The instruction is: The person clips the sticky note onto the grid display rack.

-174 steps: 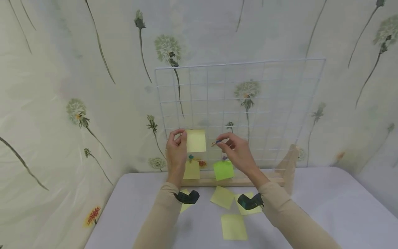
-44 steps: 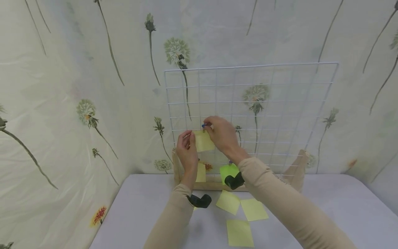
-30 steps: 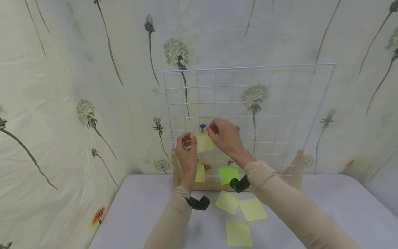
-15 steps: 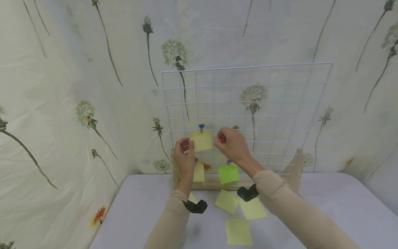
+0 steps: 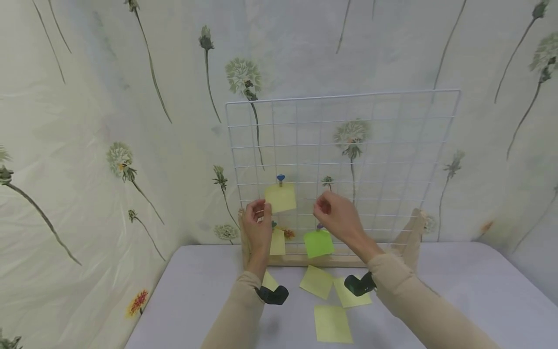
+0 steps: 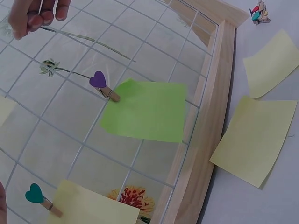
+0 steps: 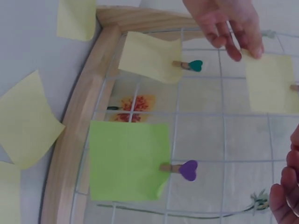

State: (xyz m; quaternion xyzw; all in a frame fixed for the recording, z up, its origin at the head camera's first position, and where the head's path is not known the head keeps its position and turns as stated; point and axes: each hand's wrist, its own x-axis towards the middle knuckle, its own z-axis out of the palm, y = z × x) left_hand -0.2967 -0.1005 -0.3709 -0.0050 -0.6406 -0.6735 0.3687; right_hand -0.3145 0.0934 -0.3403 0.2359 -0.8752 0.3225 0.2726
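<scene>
A yellow sticky note (image 5: 280,198) hangs on the white wire grid (image 5: 383,143), held at its top edge by a clothespin with a blue heart (image 5: 281,178). My left hand (image 5: 257,228) is at the note's lower left corner, its fingertips right at the edge and loosely bent. To the right of the note, my right hand (image 5: 342,218) stands before the grid, fingers loosely curled round nothing. Lower down hang a green note (image 5: 319,243) under a purple heart clothespin (image 7: 180,169) and another yellow note (image 7: 152,57) with a teal heart clothespin (image 7: 189,65).
A wooden stand (image 5: 411,235) bears the grid at the back of the white table (image 5: 196,300). Several loose yellow notes, one of them a front note (image 5: 333,324), lie on the table. A small heap of heart clothespins (image 6: 259,13) shows in the left wrist view.
My right hand brought the blue heart clothespin onto the note's top edge, let go, and drew away right and down. My left hand has slid down from the note's side to its lower corner.
</scene>
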